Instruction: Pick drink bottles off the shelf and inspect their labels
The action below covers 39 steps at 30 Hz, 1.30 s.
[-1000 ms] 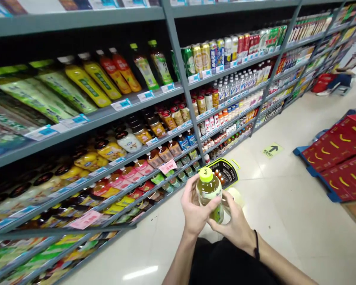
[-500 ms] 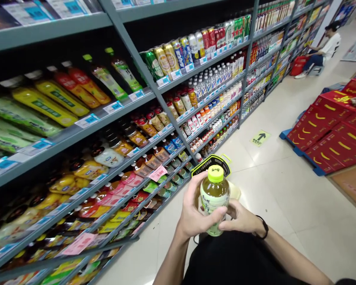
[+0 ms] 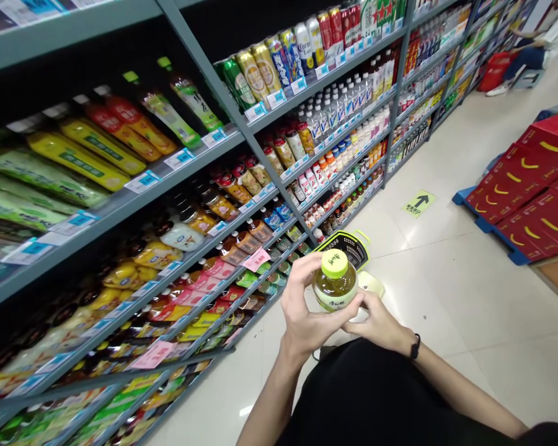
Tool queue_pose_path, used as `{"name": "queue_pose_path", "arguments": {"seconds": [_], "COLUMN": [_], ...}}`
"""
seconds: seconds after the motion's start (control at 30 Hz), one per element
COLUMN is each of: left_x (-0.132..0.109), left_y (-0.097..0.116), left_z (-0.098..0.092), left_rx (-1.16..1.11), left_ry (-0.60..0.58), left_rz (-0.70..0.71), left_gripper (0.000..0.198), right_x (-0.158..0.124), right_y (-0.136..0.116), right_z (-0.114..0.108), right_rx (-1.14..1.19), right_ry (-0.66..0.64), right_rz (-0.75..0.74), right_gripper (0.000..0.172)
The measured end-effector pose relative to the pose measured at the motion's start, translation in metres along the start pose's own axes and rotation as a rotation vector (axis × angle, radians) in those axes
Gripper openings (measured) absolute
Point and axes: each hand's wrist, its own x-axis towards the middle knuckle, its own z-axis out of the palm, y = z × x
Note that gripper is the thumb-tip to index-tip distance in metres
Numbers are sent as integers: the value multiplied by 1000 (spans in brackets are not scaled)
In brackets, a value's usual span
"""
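A plastic bottle of green-yellow drink (image 3: 335, 286) with a lime-green cap is held upright in front of me by both hands. My left hand (image 3: 307, 310) wraps its fingers and thumb round the bottle's left side. My right hand (image 3: 379, 322) grips the bottle from below and the right; a black band sits on that wrist. Just beyond the bottle, on the floor, stands a black shopping basket (image 3: 348, 244) with lime-green trim.
Grey shelving (image 3: 177, 170) full of bottled drinks and cans runs along the left. Red cartons (image 3: 534, 179) are stacked on a blue pallet at the right. A yellow arrow sticker (image 3: 418, 203) marks the tiled floor. Another person (image 3: 539, 43) sits far down the aisle.
The bottle has been raised a little and tilted toward me, so its cap shows more from above. Both hands keep their hold. The camera has shifted slightly.
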Motion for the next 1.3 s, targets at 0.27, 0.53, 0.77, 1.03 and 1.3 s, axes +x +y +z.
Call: {"name": "queue_pose_path", "arguments": {"seconds": [0.27, 0.53, 0.77, 1.03, 1.3], "left_x": [-4, -2, -2, -11, -11], "left_y": [-14, -46, -74, -95, -95], "left_z": [16, 21, 19, 20, 12], "left_rx": [-495, -816, -1049, -1256, -1300], "left_ry": [183, 267, 437, 599, 548], "left_rz": [-449, -711, -960, -1126, -1089], "left_gripper": [66, 52, 42, 23, 17], "right_x": [-14, -20, -14, -13, -12], "right_y": [19, 16, 13, 1, 1], "right_z": [3, -7, -42, -50, -37], "right_rx": [638, 396, -635, -825, -510], "right_ry": [-62, 84, 329, 116, 324], "right_rz": [236, 154, -605, -836, -400], "right_gripper": [72, 62, 89, 68, 77]}}
